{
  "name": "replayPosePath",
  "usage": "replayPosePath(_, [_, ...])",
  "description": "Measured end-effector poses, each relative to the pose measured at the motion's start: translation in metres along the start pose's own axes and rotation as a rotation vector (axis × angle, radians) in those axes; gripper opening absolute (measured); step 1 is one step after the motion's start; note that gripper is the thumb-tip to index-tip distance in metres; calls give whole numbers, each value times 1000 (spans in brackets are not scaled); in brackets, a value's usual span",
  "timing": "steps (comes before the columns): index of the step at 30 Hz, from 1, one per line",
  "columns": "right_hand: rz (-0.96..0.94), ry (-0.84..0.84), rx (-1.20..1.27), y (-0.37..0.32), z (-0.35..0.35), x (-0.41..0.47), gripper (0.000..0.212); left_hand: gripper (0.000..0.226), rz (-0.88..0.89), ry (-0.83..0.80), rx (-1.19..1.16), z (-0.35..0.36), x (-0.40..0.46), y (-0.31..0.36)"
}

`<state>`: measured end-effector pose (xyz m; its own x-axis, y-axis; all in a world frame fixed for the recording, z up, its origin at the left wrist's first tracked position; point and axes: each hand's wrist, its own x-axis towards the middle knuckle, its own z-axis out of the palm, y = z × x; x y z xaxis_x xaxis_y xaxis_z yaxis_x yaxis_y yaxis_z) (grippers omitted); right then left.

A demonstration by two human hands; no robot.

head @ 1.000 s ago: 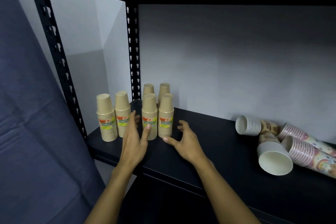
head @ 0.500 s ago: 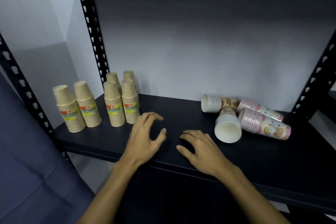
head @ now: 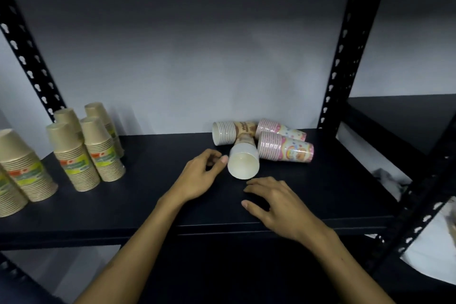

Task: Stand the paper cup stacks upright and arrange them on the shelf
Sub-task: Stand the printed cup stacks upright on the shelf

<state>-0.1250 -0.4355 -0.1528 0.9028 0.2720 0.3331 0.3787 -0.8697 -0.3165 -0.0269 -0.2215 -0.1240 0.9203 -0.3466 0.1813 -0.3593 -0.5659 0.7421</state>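
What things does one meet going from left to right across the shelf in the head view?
Upright brown cup stacks → left hand → white cup stack lying with its mouth toward the camera → right hand → pink cup stacks lying on their sides → black shelf post.

Before me stands a black metal shelving unit point(head: 246, 205), its matte dark board running left to right in dim light. Behind the board rises a plain pale grey wall point(head: 185, 57), shadowed toward the top. A perforated black upright point(head: 345, 57) climbs from the board's back right corner, and another upright point(head: 27, 57) leans up from its back left. Right of the right upright, a second dark shelf board point(head: 407, 116) sits against the same wall.
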Motion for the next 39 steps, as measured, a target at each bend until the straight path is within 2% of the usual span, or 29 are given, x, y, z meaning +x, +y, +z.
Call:
replayPosePath(3, [89,55,-35,23,-12,-12,37,64,-78,-17,-54,10,11,18])
replayPosePath(7, [214,93,-53,51,-26,-14,34,110,-235,-75,87,17,29,38])
replayPosePath(9, [280,124,-47,63,-30,-8,31,120,-286,-109,78,19,39,47])
replayPosePath(11, [337,158,-34,69,-30,-4,27,110,-310,-112,35,21,44,52])
replayPosePath(15, [362,183,-41,71,-28,-2,24,62,-276,-95,-9,29,44,52])
replayPosePath(19, [363,178,-33,70,-29,-2,24,45,-224,-42,-11,35,38,49])
replayPosePath(21, [361,179,-37,70,-29,-1,23,44,-195,-10,-40,38,35,46])
replayPosePath(25, [385,230,-25,67,-29,2,23,57,-191,57,-158,38,29,38])
replayPosePath(28, [435,372,-26,68,-29,8,30,38,-171,67,-232,37,27,34])
replayPosePath(31, [493,454,-76,74,-32,14,46,35,-132,51,-292,36,24,34])
replayPosePath(35, [556,390,-97,87,-39,19,75,38,-89,36,-326,34,22,34])
replayPosePath(37, [580,336,-75,94,-40,20,79,39,-78,36,-331,34,20,35])
replayPosePath(39, [578,315,-19,99,-40,19,73,41,-56,53,-332,34,19,35])
